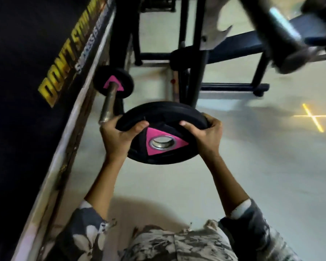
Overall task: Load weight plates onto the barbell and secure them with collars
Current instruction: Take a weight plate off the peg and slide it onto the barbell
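Observation:
I hold a black weight plate (159, 117) with a pink triangle and a steel-ringed centre hole in front of me, tilted nearly flat. My left hand (117, 138) grips its left rim, thumb on top. My right hand (203, 136) grips the right rim the same way. Just left of the plate, the bare steel barbell sleeve (108, 102) points toward me, its end beside my left hand. A smaller black plate (127, 81) with a pink triangle sits further up that sleeve. No collar is in view.
A black banner with yellow lettering (26, 91) runs along the left. Black bench and rack frames (192, 63) stand behind the barbell. Another bar and dark plate (282, 34) blur at the top right. Pale floor with a yellow cross mark (312, 116) lies to the right.

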`<state>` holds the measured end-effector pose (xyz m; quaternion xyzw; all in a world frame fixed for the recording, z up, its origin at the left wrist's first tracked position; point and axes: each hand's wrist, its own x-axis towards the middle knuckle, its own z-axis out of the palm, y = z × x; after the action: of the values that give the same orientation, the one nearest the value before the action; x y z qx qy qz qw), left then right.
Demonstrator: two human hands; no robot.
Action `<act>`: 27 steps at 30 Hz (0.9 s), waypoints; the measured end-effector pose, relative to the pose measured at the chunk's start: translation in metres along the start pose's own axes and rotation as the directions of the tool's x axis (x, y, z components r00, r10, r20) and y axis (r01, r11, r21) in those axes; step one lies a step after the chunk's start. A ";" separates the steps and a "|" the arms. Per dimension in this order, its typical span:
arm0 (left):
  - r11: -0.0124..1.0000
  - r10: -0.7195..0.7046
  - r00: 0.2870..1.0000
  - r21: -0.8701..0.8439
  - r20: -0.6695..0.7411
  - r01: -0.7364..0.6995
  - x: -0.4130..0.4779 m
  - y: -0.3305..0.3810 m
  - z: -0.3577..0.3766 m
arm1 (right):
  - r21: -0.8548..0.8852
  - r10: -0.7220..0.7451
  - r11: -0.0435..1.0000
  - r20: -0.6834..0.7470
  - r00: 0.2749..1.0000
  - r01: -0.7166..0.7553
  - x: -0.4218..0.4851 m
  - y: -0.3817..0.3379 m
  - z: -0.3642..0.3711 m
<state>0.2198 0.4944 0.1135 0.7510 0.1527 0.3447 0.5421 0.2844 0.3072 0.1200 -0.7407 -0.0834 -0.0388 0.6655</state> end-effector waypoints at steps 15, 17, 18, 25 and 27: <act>0.957 0.258 0.966 -0.137 0.014 -0.254 0.009 0.151 0.182 | -0.081 -0.262 0.965 -0.193 0.946 0.251 0.086 -0.078 -0.207; 0.950 0.284 0.959 -0.141 0.026 -0.277 0.019 0.168 0.189 | -0.062 -0.270 0.963 -0.225 0.936 0.262 0.099 -0.088 -0.210; 0.949 0.289 0.957 -0.139 0.028 -0.283 0.025 0.174 0.192 | -0.051 -0.270 0.963 -0.231 0.935 0.266 0.106 -0.092 -0.210; 0.952 0.301 0.954 -0.063 0.000 -0.301 0.056 0.174 0.202 | 0.032 -0.252 0.964 -0.196 0.948 0.263 0.142 -0.088 -0.198; 0.953 0.298 0.954 -0.050 -0.020 -0.298 0.070 0.172 0.210 | 0.012 -0.264 0.962 -0.186 0.946 0.271 0.161 -0.087 -0.195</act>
<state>0.3886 0.3243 0.2595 0.7487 0.0320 0.4311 0.5026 0.4382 0.1338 0.2539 -0.7032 -0.1226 -0.1951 0.6726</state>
